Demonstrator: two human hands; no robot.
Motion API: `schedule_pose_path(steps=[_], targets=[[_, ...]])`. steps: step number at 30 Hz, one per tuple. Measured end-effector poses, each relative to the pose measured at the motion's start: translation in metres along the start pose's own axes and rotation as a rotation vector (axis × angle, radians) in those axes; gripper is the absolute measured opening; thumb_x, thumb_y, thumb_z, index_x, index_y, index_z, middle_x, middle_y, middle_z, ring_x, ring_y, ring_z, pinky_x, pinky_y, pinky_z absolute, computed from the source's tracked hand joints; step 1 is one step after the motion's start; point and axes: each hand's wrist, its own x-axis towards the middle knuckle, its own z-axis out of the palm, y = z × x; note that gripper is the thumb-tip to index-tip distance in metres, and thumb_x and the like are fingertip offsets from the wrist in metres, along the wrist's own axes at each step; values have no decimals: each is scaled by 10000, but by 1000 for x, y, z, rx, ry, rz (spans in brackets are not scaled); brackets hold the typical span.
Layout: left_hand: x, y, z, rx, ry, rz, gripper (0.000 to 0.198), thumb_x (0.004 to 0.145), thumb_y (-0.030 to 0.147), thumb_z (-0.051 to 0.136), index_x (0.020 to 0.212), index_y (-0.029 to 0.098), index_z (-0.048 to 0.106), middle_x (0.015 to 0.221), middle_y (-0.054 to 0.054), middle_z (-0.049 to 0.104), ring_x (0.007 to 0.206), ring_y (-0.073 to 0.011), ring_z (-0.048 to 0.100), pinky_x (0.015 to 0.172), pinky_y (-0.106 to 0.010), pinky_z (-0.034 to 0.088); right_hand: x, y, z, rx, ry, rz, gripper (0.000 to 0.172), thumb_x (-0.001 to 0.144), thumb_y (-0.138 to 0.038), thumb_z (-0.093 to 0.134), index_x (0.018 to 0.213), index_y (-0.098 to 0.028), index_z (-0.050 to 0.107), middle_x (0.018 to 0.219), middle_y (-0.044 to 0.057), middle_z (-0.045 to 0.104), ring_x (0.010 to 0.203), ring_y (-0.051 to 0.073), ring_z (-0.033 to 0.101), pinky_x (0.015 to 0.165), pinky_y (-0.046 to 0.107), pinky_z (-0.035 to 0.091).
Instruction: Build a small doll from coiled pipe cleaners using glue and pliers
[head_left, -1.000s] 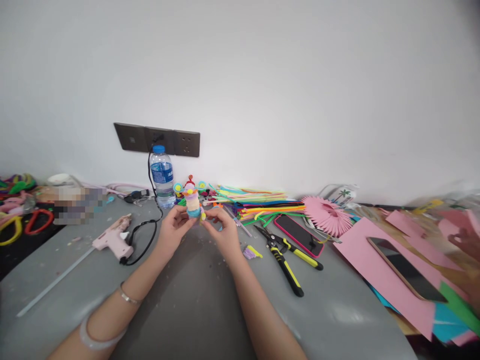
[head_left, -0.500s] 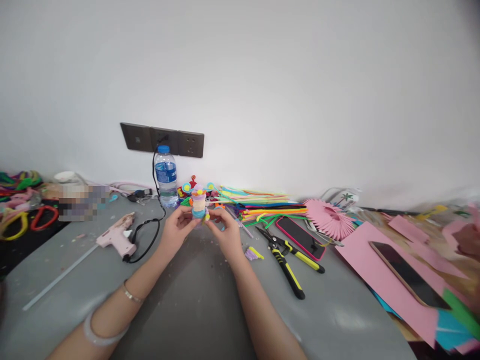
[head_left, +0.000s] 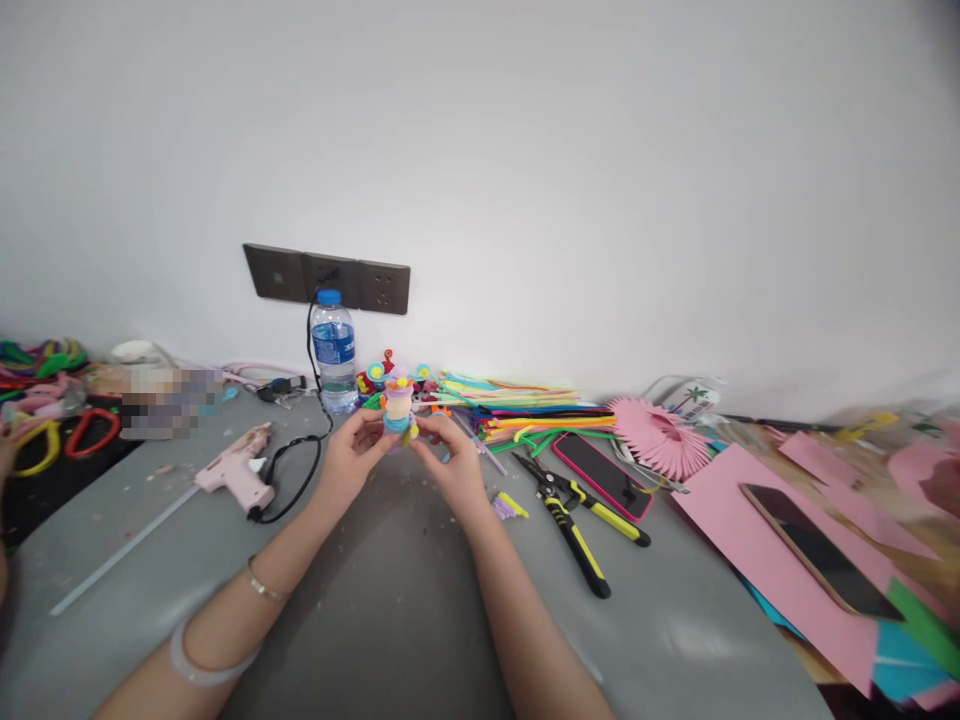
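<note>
Grey table (head_left: 375, 620), pastel-banded figurine (head_left: 398, 404).

Site reads as a craft workroom: hot glue gun (head_left: 234, 470) near the left edge of the worktop (head_left: 660, 610); pipe cleaners (head_left: 540, 412) bunched along its back edge, below a plain wall (head_left: 562, 180) with power sockets (head_left: 384, 287); black-and-yellow pliers (head_left: 571, 535) right of centre; pink craft paper (head_left: 757, 550) at the right edge.

I get soft, even light. Pale glare on smooth grey tabletop (head_left: 694, 640), R of bare R hand (head_left: 452, 455); loose pink paper pieces (head_left: 866, 510) farther R blurred, stretched. Small multicoloured figure (head_left: 398, 405) btwn hands a bit fuzzy; pixelated patch (head_left: 169, 405) L of bare L hand (head_left: 352, 455).
</note>
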Motion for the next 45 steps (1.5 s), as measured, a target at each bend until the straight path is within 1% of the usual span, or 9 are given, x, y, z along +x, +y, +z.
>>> schedule_pose_path(steps=[5,10,14,24,30,34,38,41,45], targets=[[0,3,0,2,-9,-2,399,671,392,804,961,166,650,938,-80,731,879,-234,692,818,-378,569,-1,1,0,91,18,93,230,885,-297,582,1049,-227,728,1033,81,741,937,226,672,802,348,520],[-1,4,2,4,-37,-3,381,672,369,802,965,170,661,929,-77,736,879,-233,696,841,-386,565,0,5,0,72,54,114,170,847,-261,612,943,-221,746,944,64,747,872,214,672,766,330,524],[-1,0,3,-29,-41,-11,400,654,378,810,969,173,675,952,-84,742,893,-247,700,848,-404,566,1,7,-1,129,67,119,134,812,-255,641,892,-217,742,897,61,737,848,209,672,764,334,539],[-1,-1,1,19,-27,-11,379,657,386,802,954,169,710,1003,-91,749,916,-253,696,895,-422,551,2,8,0,178,77,123,101,773,-261,672,838,-217,735,854,55,728,824,206,674,759,340,558],[-1,-2,0,36,-35,-8,352,669,366,792,948,166,715,975,-84,747,878,-241,692,867,-408,553,3,7,0,198,90,106,85,763,-259,680,814,-219,734,833,54,720,808,205,671,745,341,561],[-2,0,2,-28,-56,-39,352,671,341,800,960,168,697,972,-79,742,881,-235,690,842,-389,553,2,6,2,189,93,120,101,770,-267,672,833,-218,734,854,56,725,830,207,673,777,350,557],[-3,4,5,-148,-48,-117,352,680,342,805,970,179,690,970,-65,740,883,-224,684,802,-349,545,1,7,2,210,164,168,158,773,-286,681,902,-205,723,897,62,731,832,209,676,774,347,548],[-2,7,6,-257,2,-183,354,671,342,818,967,183,707,952,-53,733,862,-198,669,757,-298,532,2,5,-1,126,215,120,112,805,-282,657,848,-191,706,847,54,706,786,188,645,723,314,518],[-1,10,7,-375,62,-244,374,626,323,851,947,178,725,882,-40,723,790,-164,652,690,-248,517,1,-2,-2,-4,167,-28,58,819,-227,652,802,-200,700,795,35,662,755,171,593,676,289,471]])
